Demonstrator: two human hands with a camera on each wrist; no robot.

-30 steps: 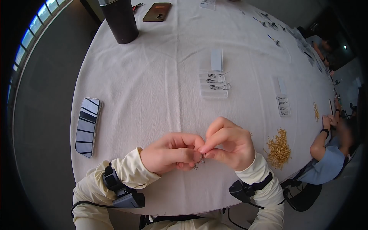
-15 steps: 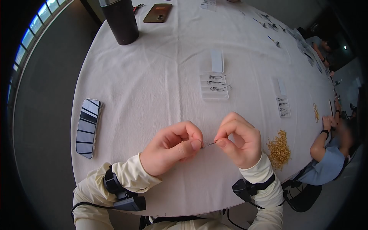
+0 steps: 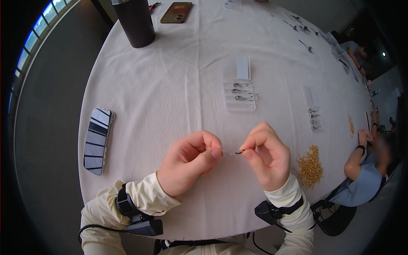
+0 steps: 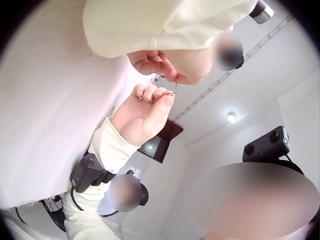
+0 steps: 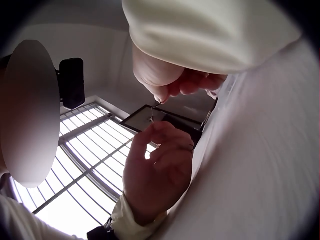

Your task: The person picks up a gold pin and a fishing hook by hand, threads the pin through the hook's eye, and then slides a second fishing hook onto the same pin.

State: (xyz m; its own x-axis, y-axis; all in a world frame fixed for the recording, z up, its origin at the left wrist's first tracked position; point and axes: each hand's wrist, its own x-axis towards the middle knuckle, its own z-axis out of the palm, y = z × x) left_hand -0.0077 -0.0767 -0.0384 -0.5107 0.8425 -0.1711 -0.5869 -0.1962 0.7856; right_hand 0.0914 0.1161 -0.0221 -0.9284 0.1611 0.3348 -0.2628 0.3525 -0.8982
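A small, thin, wire-like piece (image 3: 231, 154), pale toward the left and dark toward the right, spans the short gap between both hands above the near part of the table. My left hand (image 3: 187, 158) pinches its left end between thumb and index finger. At the dark end, the thumb and index finger of my right hand (image 3: 268, 158) hold it. In the right wrist view the piece (image 5: 152, 115) shows as a fine strand with a small knob close to the left fingertips. Its exact kind is too small to make out.
Ahead lies an open clear compartment box (image 3: 239, 104) with looped dark wires. A heap of small golden pieces (image 3: 310, 167) is right of my right hand, and another clear box (image 3: 315, 121) beyond it. A phone (image 3: 97, 141) lies left; a dark tumbler (image 3: 135, 25) stands farther back. Another person (image 3: 361, 170) sits right.
The hands, close together at first, have drawn apart and moved slightly forward. The thin piece now shows stretched between their fingertips.
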